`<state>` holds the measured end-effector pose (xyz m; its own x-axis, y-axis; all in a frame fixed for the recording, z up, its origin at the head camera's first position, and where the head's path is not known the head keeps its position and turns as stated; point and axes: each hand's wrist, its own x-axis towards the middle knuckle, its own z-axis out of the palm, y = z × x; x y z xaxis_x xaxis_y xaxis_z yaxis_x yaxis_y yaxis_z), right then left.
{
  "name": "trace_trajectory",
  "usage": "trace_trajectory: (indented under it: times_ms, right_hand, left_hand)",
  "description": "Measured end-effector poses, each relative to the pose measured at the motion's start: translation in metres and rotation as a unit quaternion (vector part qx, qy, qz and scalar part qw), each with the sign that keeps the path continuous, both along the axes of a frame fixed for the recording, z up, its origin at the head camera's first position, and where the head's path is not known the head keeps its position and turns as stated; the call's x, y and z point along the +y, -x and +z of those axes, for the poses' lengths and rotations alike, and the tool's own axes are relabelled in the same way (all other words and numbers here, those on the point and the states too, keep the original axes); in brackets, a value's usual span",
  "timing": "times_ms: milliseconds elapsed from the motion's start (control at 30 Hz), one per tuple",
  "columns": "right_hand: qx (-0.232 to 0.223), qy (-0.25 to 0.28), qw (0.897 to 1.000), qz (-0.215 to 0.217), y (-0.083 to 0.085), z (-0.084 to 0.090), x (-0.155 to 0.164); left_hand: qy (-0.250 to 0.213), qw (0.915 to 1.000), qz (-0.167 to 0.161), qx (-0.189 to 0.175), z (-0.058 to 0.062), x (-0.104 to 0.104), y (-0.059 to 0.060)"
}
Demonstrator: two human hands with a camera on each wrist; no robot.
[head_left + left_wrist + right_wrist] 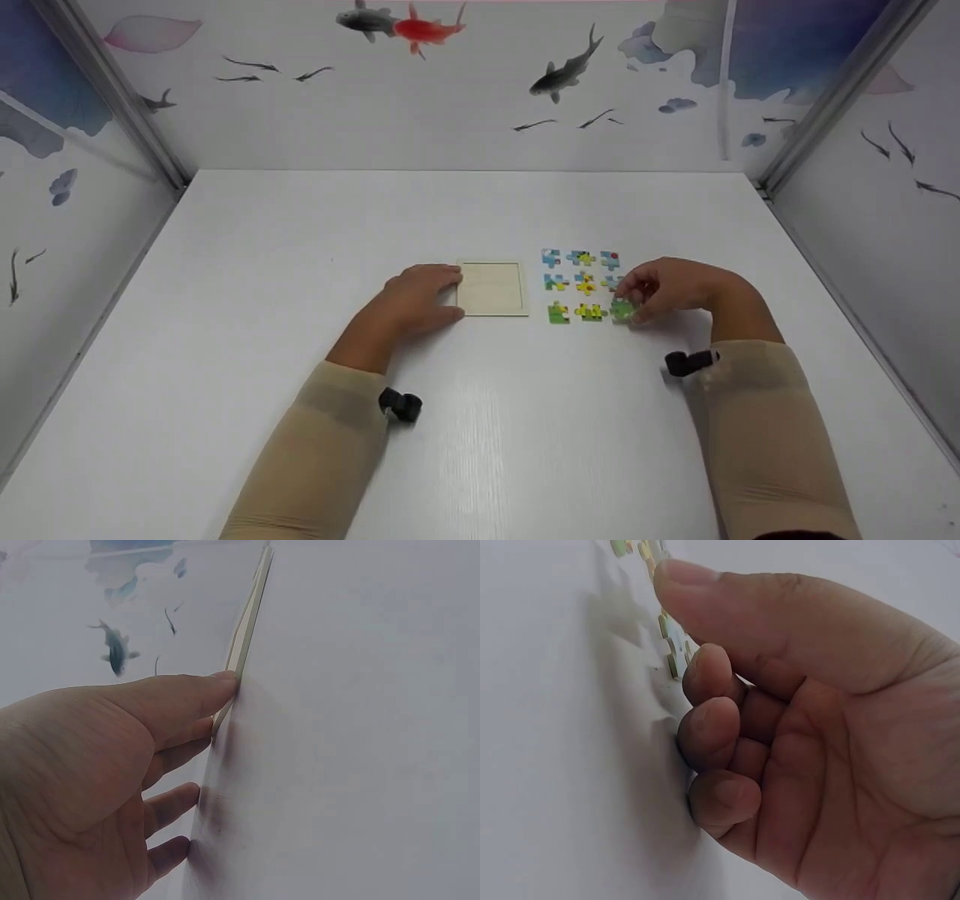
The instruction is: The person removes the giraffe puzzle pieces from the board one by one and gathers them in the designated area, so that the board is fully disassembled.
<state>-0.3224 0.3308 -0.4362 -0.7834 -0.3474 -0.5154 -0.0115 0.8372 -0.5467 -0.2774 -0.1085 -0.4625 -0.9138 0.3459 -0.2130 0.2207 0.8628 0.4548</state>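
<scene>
A square light-wood puzzle tray with a thin raised rim lies on the white table. My left hand rests at its left side, thumb at the near corner and fingers at the far one. In the left wrist view the thumb presses the tray's edge. Right of the tray, colourful jigsaw pieces lie in three rows of three. My right hand pinches the green jigsaw piece at the near right of these rows. In the right wrist view its other fingers are curled.
The white table is bordered by a back wall and side walls printed with fish and ink patterns. A small black wrist device sits on the left sleeve, and another black device on the right.
</scene>
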Motion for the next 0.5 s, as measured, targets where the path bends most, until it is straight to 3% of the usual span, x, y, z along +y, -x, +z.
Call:
trace_trajectory:
  times_ms: [500]
  right_hand:
    - [-0.002, -0.004, 1.000, 0.004, -0.0037, 0.0031, -0.0039]
  left_hand:
    - [0.007, 0.9999, -0.014, -0.003, 0.0037, -0.0023, -0.0018]
